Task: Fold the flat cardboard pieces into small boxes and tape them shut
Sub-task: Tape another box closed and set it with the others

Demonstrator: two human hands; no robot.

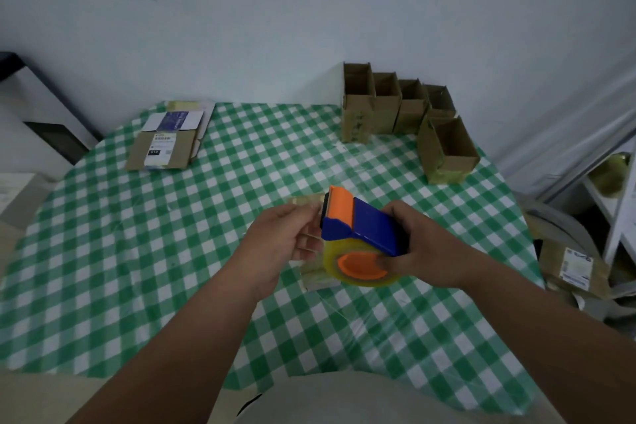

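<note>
My right hand (426,244) grips a blue and orange tape dispenser (361,227) with a clear tape roll (361,268), held above the table's middle. Just left of it, my left hand (278,237) pinches the free tape end by the dispenser's orange mouth. Under both hands lies a small cardboard box (311,274), mostly hidden. A stack of flat cardboard pieces (165,144) lies at the far left of the table. Several folded boxes (399,103) with open tops stand at the far right, one (447,148) nearer to me.
A green and white checked cloth (137,251) covers the round table. At the right edge lie a labelled cardboard piece (574,268) and a white shelf frame (616,217). A dark cabinet (38,113) stands at the left against the wall.
</note>
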